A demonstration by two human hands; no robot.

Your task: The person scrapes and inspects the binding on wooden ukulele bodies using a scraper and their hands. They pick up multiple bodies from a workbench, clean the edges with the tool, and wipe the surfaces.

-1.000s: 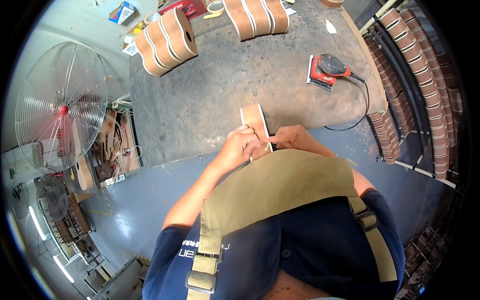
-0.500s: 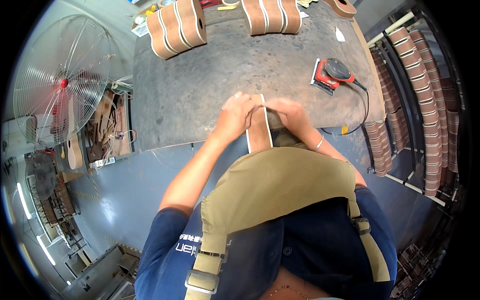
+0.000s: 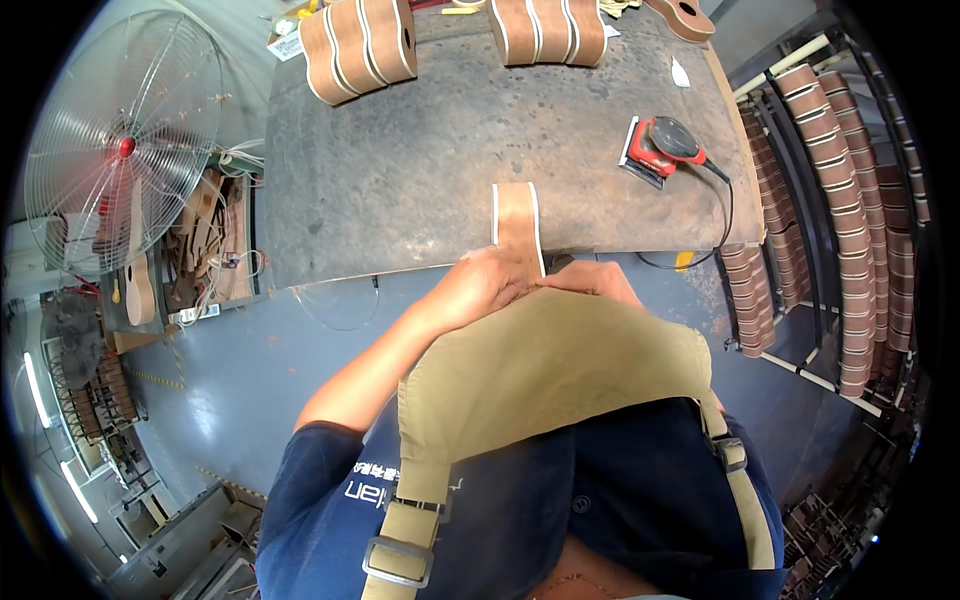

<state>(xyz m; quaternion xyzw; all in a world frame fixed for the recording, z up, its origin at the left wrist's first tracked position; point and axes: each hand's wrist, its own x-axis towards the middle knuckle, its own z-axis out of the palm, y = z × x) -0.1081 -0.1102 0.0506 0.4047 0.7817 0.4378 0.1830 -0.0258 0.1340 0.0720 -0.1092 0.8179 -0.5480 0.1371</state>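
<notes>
A brown wooden ukulele body (image 3: 517, 212) is held edge-on against my apron, its side facing up and pale binding running along both edges. Its far end reaches over the near edge of the workbench. My left hand (image 3: 487, 282) grips the near part of that side, fingers curled over it. On the other side, my right hand (image 3: 597, 279) is closed near the right-hand binding, thumb and fingers pressed together. Whatever sits between those fingertips is too small to make out. The apron bib (image 3: 560, 360) hides the body's near end.
On the workbench (image 3: 400, 170) lie a red and black sander (image 3: 655, 148) with its cord, a small white bottle (image 3: 680, 72) and grouped ukulele bodies (image 3: 360, 45). A large fan (image 3: 125, 148) stands left. Racks of bodies (image 3: 835, 220) line the right.
Both hands have slid toward me along the ukulele body's side, from its far end to near my apron. More of its far part shows now.
</notes>
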